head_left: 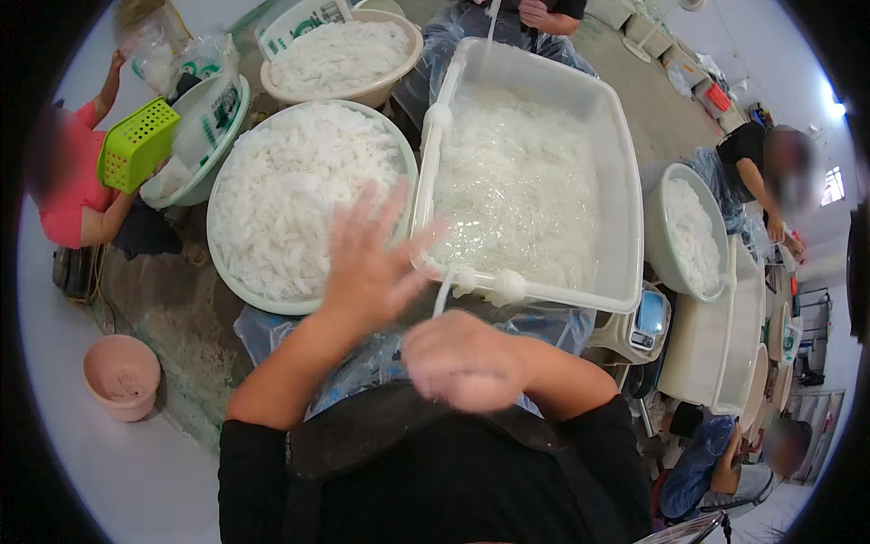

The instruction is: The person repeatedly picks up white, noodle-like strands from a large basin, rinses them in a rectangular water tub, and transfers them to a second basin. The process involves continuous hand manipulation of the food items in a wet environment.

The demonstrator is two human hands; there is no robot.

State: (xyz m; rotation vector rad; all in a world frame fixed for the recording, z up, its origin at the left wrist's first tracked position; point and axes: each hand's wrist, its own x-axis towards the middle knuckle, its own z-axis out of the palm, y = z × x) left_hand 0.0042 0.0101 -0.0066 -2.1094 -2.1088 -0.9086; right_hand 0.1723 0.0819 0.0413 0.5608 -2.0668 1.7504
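My left hand [374, 255], blurred and with its fingers spread, is over the right part of a round basin [224, 272] heaped with wet white strands [285, 204]. My right hand [465, 360] is closed in front of my chest. A white strand [443, 292] runs from the near-left corner of a big rectangular white tub [622, 177] down to this hand. The tub holds pale strands in liquid [520, 183]. White clumps [510, 285] cling to its near rim. Clear plastic sheeting [353, 367] covers my lap.
Behind the round basin stands another basin of white strands [340, 58]. A co-worker at left holds a green plastic basket [139, 145]. Other people sit beyond the tub and at right. A basin [690, 238], a stool with a scale [649, 323] and a pink bucket [122, 377] stand about.
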